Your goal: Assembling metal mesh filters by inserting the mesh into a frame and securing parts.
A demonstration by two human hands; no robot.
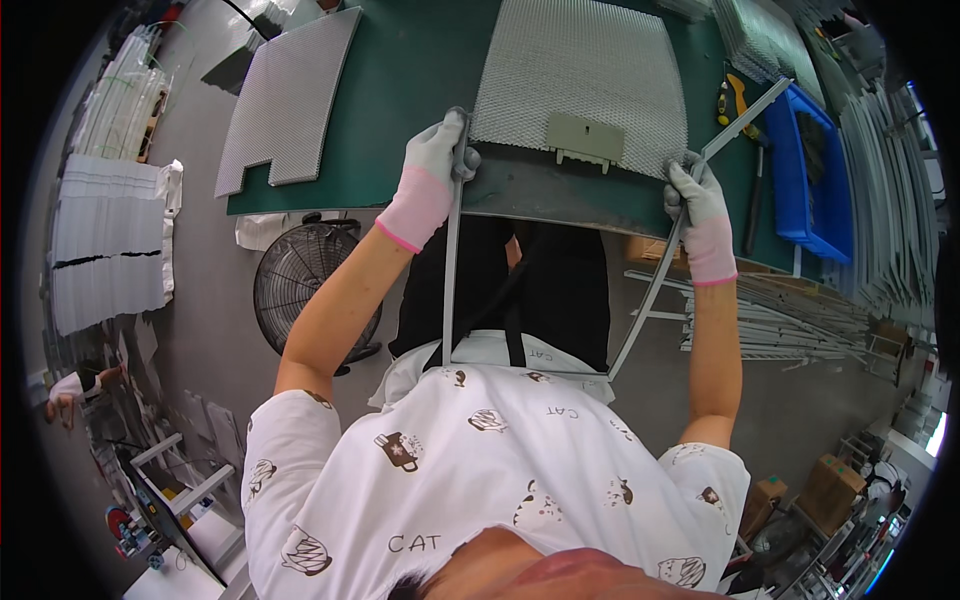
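A thin grey metal frame point(452, 270), open at the far end, spans from my waist to the table edge. In a white glove with a pink cuff, my left hand point(438, 150) is closed round its left bar. My right hand point(698, 192), gloved alike, grips the right bar, which slants outward past it over the table. Between my hands a silver mesh panel point(580, 75) lies flat on the green table point(400, 70). A grey-green plastic piece with short legs point(586, 139) sits on the panel's near edge. The frame's near bar lies against my shirt.
A notched mesh panel point(295, 100) lies at the table's left. On the right are a blue bin point(815, 180), yellow-handled pliers point(738, 97) and more mesh panels point(770, 40). A black floor fan point(300, 280) stands below left; metal strips point(780, 315) are stacked below right.
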